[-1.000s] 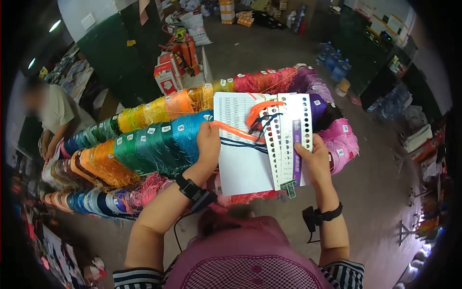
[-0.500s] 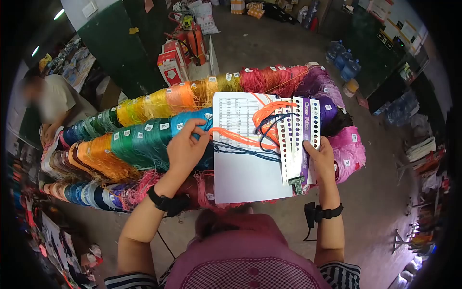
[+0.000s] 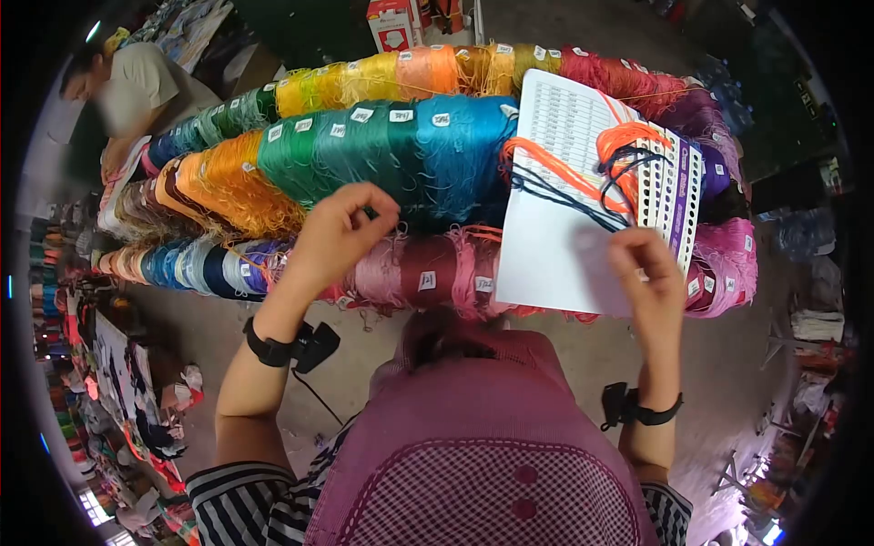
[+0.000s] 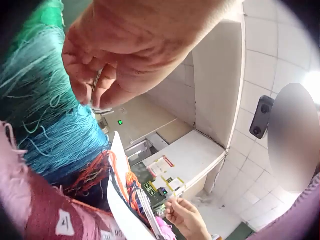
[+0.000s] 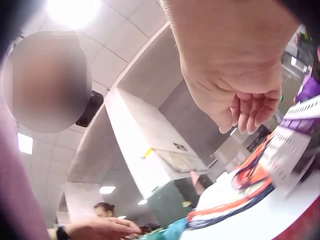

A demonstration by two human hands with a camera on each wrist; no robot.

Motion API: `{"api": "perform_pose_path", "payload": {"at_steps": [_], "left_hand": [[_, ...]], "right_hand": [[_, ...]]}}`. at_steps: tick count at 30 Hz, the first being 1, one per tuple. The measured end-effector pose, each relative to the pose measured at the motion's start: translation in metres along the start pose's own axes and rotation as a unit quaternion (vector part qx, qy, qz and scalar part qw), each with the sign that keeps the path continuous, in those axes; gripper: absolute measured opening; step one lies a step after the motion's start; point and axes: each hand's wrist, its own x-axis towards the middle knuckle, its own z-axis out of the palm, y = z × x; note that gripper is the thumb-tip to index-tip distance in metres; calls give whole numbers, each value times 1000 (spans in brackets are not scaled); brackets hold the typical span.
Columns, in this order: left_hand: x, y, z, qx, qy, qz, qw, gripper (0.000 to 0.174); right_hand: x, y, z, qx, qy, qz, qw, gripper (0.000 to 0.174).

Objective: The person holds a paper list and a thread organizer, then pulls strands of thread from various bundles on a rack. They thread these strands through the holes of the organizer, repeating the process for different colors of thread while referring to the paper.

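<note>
A printed white sheet (image 3: 546, 246) lies tilted over the hanging thread hanks, with hole-punched cards (image 3: 669, 187) on its right part. Orange strands (image 3: 564, 173) and dark blue strands (image 3: 569, 198) run across the sheet and loop through the cards. Left of the sheet, my left hand (image 3: 337, 238) hovers in front of the green and blue hanks (image 3: 460, 150), fingers loosely bent and nothing visible in them. My right hand (image 3: 651, 278) is over the sheet's lower right, below the cards; in the right wrist view its relaxed fingers (image 5: 245, 112) hold nothing.
Rows of labelled hanks in many colours (image 3: 401, 77) stretch across the view. At the far left a person (image 3: 141, 91) leans beside them. A red and white box (image 3: 393, 25) stands behind, and a cluttered table (image 3: 127, 364) is at lower left.
My right hand has let go of the cards, and my left hand has come off the orange strands' end. The sheet and hanks appear farther right and higher as the head view shifted.
</note>
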Motion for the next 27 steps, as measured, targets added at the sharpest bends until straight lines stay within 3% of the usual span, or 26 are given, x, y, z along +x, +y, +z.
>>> {"api": "perform_pose_path", "payload": {"at_steps": [3, 9, 10, 12, 14, 16, 20, 23, 25, 26, 27], "left_hand": [[-22, -17, 4, 8, -17, 9, 1000, 10], [-39, -17, 25, -37, -80, 62, 994, 12], [-38, -19, 25, -44, -83, 66, 993, 12], [-35, -23, 25, 73, -99, 172, 977, 15], [-31, -29, 24, 43, -113, 173, 977, 15], [-31, -33, 22, 14, -128, 175, 976, 16], [-27, -33, 5, 2, -170, 171, 970, 15], [-22, -34, -8, -12, -207, 154, 966, 15], [-19, -32, -13, -25, -212, 153, 965, 15], [-19, -31, -15, -40, -224, 139, 964, 14], [-19, -30, -17, -55, -237, 124, 962, 14]], "right_hand": [[-12, -17, 46, -17, -137, -15, 990, 7], [-31, -24, 117, 22, -184, 111, 976, 8], [-31, -23, 126, 15, -180, 113, 977, 8], [-29, -22, 143, -44, -147, 142, 978, 11], [-27, -20, 157, -107, -141, 97, 979, 12], [-30, -13, 168, -211, -94, -16, 973, 11], [-41, -16, 171, -242, -53, -13, 969, 12], [-53, -16, 168, -219, -26, -8, 975, 11], [-61, -11, 163, 28, -63, 133, 989, 12], [-64, -12, 161, 26, -59, 134, 989, 12], [-65, -23, 158, 143, -62, 196, 968, 14]]}}
